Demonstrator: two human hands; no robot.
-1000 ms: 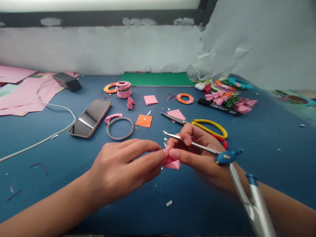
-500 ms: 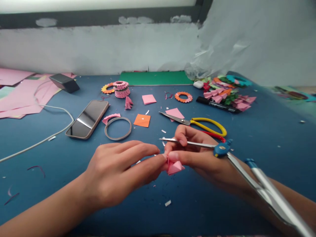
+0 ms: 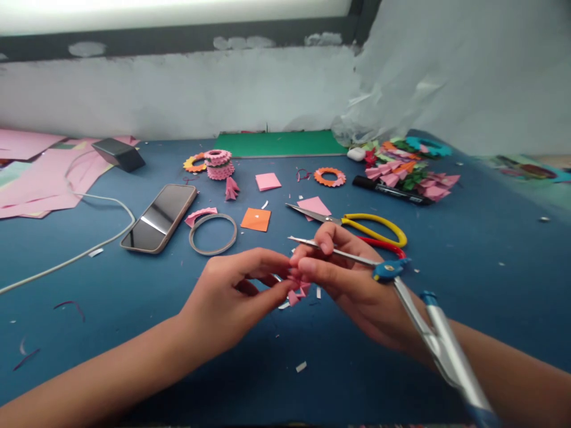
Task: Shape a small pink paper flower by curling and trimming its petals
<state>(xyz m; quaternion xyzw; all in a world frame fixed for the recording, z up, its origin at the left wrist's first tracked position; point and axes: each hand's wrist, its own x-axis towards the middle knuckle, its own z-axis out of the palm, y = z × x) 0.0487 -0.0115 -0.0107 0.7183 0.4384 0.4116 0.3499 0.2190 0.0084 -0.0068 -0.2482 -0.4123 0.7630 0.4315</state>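
My left hand (image 3: pixel 236 297) pinches a small folded pink paper piece (image 3: pixel 298 293) between thumb and fingers, at the middle of the blue table. Thumb and fingertips of my right hand (image 3: pixel 352 273) press on that same piece from the other side, hiding much of it. A drawing compass (image 3: pixel 390 270) with a blue joint also rests in my right hand. One metal leg of it points left past the curled forefinger; the other slants down to the right over the wrist. Just beyond my right hand lie open scissors (image 3: pixel 334 220) with yellow and red handles.
Pink squares (image 3: pixel 268 182), an orange square (image 3: pixel 256 220) and a tape-like ring (image 3: pixel 213 234) lie beyond my hands. A phone (image 3: pixel 159 219) and cable (image 3: pixel 107 244) are left. Back right hold a black marker (image 3: pixel 392 191) and folded-paper pile (image 3: pixel 401 166). Toothed paper rings (image 3: pixel 330 177) sit behind.
The pink paper piece has been turned and moved slightly left between my fingers. My left thumb has come down below it, and the compass has swung with my right hand, its lower leg now steeper.
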